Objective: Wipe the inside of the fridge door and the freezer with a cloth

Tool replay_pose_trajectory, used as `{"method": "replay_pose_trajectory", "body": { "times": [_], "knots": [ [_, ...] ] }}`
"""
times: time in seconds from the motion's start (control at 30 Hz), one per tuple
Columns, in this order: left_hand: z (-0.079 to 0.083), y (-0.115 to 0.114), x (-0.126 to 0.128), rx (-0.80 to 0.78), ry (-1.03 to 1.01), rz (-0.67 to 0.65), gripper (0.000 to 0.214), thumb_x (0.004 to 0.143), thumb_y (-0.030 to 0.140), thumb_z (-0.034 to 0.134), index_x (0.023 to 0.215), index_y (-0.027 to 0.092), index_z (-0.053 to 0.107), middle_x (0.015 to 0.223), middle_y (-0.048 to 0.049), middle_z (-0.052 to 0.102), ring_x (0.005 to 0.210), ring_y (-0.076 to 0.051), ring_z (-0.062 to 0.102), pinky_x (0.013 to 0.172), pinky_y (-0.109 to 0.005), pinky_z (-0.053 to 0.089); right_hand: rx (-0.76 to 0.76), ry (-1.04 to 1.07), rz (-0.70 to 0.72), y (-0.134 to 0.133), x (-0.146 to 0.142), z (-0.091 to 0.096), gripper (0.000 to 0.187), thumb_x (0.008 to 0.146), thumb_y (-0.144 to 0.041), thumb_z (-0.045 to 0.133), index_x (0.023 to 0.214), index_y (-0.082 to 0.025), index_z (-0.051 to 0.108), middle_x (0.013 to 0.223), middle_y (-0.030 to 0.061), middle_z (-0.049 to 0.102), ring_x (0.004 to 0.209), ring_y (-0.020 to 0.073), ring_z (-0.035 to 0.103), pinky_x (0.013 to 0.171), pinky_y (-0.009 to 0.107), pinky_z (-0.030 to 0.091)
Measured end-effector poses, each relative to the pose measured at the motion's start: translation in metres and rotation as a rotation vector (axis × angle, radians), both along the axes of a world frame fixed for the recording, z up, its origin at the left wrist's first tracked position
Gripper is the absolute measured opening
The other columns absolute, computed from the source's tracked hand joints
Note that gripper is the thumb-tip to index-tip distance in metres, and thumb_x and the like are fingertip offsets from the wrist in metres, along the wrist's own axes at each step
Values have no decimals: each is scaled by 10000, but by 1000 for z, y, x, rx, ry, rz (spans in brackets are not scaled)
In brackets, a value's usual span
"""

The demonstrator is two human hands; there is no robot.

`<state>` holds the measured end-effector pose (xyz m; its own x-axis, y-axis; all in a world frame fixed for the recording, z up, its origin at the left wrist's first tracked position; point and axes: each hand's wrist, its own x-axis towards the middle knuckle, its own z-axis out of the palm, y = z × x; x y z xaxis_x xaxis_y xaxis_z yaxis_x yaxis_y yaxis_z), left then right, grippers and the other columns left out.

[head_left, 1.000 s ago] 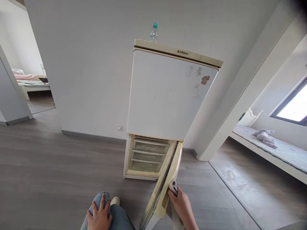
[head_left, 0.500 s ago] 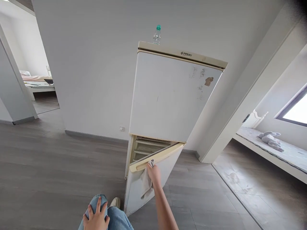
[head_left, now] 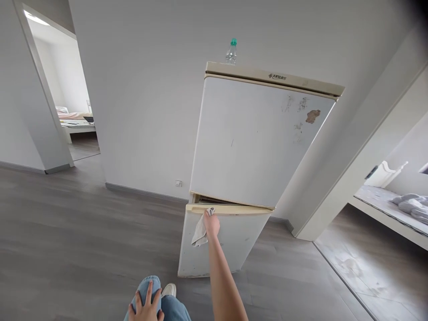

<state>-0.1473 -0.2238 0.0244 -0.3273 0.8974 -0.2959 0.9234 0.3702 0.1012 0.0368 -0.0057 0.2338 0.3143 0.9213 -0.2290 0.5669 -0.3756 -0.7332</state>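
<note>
A tall, worn white fridge (head_left: 254,142) stands against the wall. Its lower freezer door (head_left: 230,240) is almost closed, with only a thin gap left under the upper door. My right hand (head_left: 211,224) presses on the top edge of that lower door, closed on a grey cloth (head_left: 199,232) that hangs down from it. My left hand (head_left: 146,306) rests with spread fingers on my knee in blue jeans at the bottom of the view. A clear plastic bottle (head_left: 231,51) with a green cap stands on top of the fridge.
Grey wood flooring (head_left: 67,232) stretches left and front. A doorway (head_left: 63,111) at left leads to a room with a bed. At right a white pillar (head_left: 351,147) borders a raised platform (head_left: 391,209) with bedding. My white shoe (head_left: 170,290) shows beside my knee.
The lower fridge door swung from wide open to almost closed, pushed by my right hand with the cloth. The drawers inside are now hidden. My left hand stayed on my knee.
</note>
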Motion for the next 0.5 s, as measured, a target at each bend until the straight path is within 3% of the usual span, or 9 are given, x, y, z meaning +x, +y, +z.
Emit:
{"method": "replay_pose_trajectory", "body": {
  "times": [0.17,0.5],
  "knots": [
    [1,11,-1,-53,-56,-28,565,803,315,438,1359,412,403,1609,11,246,1414,-473,265,1062,-650,302,52,-55,98,22,-1,-3,446,899,-423,358,1139,-137,600,1145,150,667,1094,299,611,892,360,459],
    [15,11,3,-77,-80,-1,564,798,286,470,1343,426,426,1599,25,271,1419,-454,271,1063,-632,298,102,-111,237,67,7,-15,473,951,-412,287,1214,-141,571,1202,148,643,1135,262,595,905,329,451]
  ]
}}
